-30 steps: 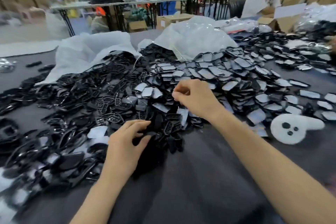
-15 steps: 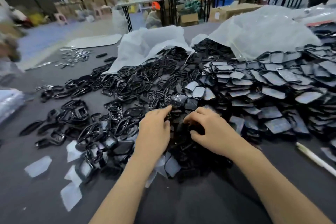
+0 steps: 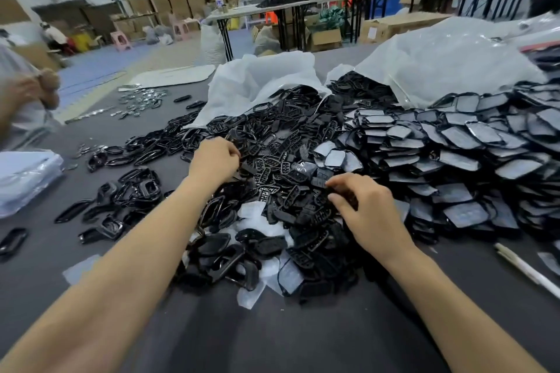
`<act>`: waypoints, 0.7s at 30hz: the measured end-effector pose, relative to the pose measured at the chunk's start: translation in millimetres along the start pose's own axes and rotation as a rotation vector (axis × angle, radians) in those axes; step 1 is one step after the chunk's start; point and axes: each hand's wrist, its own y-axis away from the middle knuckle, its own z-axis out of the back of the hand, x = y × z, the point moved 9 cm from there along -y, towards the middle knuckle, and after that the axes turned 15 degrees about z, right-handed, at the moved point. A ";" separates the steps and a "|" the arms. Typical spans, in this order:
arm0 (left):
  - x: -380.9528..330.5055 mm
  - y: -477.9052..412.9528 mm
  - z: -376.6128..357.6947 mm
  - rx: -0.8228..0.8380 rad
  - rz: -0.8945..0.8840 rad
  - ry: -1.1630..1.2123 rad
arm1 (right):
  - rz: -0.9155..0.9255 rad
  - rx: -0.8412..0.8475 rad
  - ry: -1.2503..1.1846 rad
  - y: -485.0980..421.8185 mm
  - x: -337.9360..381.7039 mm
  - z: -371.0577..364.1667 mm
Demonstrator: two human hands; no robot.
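A big heap of black plastic parts (image 3: 281, 172) covers the dark table (image 3: 272, 336): perforated button pads in the middle, glossy frames (image 3: 142, 188) to the left, flat film-covered panels (image 3: 460, 157) to the right. My left hand (image 3: 213, 159) reaches into the far side of the heap with fingers curled down among the pieces; what it holds is hidden. My right hand (image 3: 363, 209) pinches a small black pad (image 3: 321, 183) between thumb and fingers at the centre of the heap.
Two white plastic bags (image 3: 263, 82) lie open behind the heap. A white pen (image 3: 527, 269) lies at the right edge. A stack of clear bags (image 3: 24, 175) sits at far left, near another person's hands (image 3: 33, 91). Small silver parts (image 3: 139, 100) lie far left.
The view has swung left and pulled back. My left hand has moved forward and left, away from my right hand, deeper into the heap. My right hand stays at the centre on a small piece.
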 end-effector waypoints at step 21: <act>-15.9 47.2 23.0 0.152 -0.030 0.736 | -0.019 -0.205 -0.100 4.6 0.9 11.9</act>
